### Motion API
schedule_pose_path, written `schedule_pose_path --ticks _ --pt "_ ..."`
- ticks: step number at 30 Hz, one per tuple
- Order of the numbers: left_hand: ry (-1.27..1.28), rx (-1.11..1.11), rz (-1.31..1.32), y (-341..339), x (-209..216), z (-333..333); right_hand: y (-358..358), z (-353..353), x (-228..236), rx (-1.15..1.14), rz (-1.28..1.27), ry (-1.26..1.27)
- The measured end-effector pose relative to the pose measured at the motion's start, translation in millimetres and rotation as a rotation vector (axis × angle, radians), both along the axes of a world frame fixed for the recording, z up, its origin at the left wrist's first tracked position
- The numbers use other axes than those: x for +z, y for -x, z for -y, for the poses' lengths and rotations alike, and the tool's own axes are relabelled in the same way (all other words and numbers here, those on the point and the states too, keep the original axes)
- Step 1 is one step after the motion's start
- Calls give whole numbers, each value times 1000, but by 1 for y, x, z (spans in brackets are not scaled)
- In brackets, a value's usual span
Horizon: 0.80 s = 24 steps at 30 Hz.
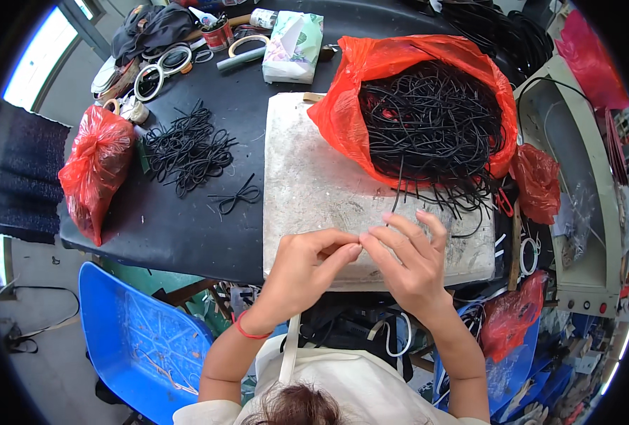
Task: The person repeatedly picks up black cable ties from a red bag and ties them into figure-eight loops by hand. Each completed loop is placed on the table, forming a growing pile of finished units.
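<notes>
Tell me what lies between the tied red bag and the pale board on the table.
The head view shows mainly a heap of looped black cords and, nearer the pale board, a smaller black bundle.

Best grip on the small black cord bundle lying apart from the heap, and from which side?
I'd pinch the cord bundle at its narrow middle, where strands gather between spread loops and ends. Come from above, near side: the larger cord heap lies beyond it, up-left.
</notes>
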State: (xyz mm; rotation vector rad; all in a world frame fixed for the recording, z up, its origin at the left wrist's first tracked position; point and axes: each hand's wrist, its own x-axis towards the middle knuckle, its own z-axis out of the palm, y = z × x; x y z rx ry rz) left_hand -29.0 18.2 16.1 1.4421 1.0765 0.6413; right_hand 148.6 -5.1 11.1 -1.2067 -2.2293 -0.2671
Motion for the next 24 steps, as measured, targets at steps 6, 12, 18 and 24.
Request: schedule_pose_path --ticks 6,12,18,24 --pt "285 -91 208 28 -2 9 -26 -12 13 139 -173 188" --pt "481 185 571 5 -7 14 10 -7 12 -225 -647 313" --pt "405 358 706 -5 -25 13 31 1 1 -11 -630 451" --pt "278 365 583 -5 -25 15 31 1 -7 -1 -582 366"
